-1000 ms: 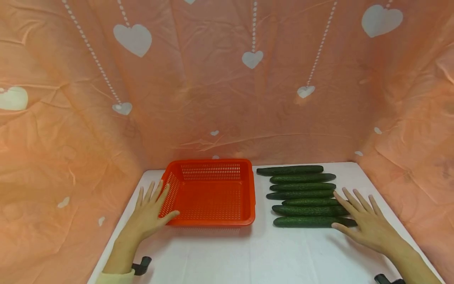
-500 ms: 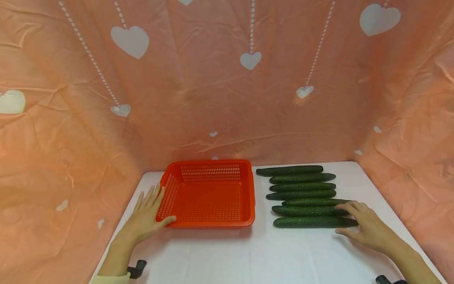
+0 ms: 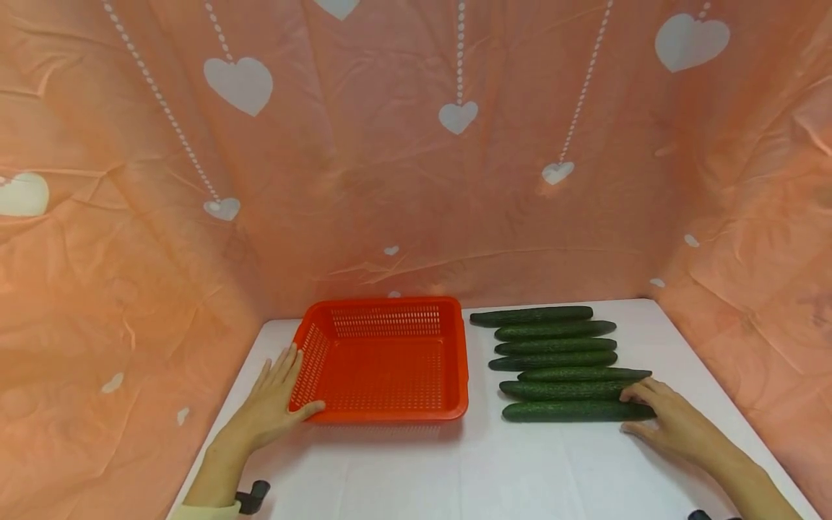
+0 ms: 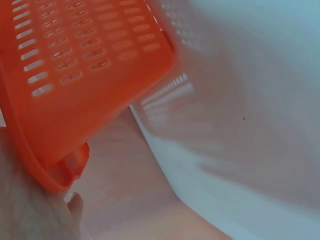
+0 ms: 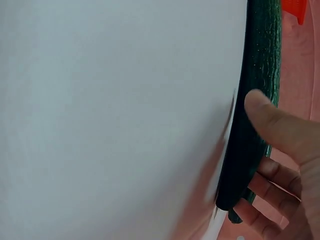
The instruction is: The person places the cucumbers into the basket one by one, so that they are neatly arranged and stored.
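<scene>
Basket (image 3: 390, 417) against widely spread left hand (image 3: 274, 399), nearest cucumber (image 3: 565, 412) within curled right hand (image 3: 669, 421), grip's firmness unclear.

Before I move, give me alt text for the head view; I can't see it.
A person's right hand is curled around the right end of the nearest cucumber, one of seven side by side on a white table. Left of them, the left hand rests open at the left rim of a red slotted basket. Behind is a peach heart-printed backdrop.
</scene>
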`<move>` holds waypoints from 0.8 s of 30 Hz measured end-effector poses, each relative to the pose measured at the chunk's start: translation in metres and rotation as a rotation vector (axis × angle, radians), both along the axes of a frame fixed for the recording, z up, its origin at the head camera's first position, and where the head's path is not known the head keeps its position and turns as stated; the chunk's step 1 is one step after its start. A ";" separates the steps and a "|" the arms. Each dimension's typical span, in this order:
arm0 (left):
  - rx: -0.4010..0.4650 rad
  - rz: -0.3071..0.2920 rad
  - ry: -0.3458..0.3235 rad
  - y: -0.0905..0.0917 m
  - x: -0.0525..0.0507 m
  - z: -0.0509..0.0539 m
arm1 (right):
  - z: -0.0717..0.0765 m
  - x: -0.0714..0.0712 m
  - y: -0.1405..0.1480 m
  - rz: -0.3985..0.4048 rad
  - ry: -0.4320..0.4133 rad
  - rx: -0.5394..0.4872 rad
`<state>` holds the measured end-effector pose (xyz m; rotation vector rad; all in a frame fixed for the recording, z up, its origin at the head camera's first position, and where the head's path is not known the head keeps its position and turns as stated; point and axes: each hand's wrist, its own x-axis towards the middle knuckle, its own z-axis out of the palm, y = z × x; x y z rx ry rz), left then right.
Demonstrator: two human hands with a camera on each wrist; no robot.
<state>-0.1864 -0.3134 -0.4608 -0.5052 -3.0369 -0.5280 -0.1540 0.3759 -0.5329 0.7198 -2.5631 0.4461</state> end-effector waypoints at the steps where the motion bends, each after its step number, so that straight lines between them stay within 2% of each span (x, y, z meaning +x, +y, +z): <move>1: 0.006 0.001 -0.007 0.000 0.000 -0.001 | 0.000 -0.001 0.000 0.006 0.008 -0.001; 8: 0.039 0.006 -0.023 0.000 0.002 -0.003 | -0.002 -0.005 0.002 0.032 0.037 0.029; 13: 0.053 0.005 -0.035 0.002 0.002 -0.002 | -0.001 -0.004 0.002 0.030 0.015 0.047; 16: 0.051 0.001 -0.034 0.002 0.002 -0.003 | -0.002 -0.003 0.002 0.046 0.004 0.025; 20: 0.047 -0.003 -0.022 0.002 0.002 -0.004 | 0.000 0.001 0.000 0.075 -0.042 -0.040; 24: 0.041 -0.007 -0.007 0.002 0.002 -0.004 | 0.008 0.005 -0.006 0.074 -0.127 -0.093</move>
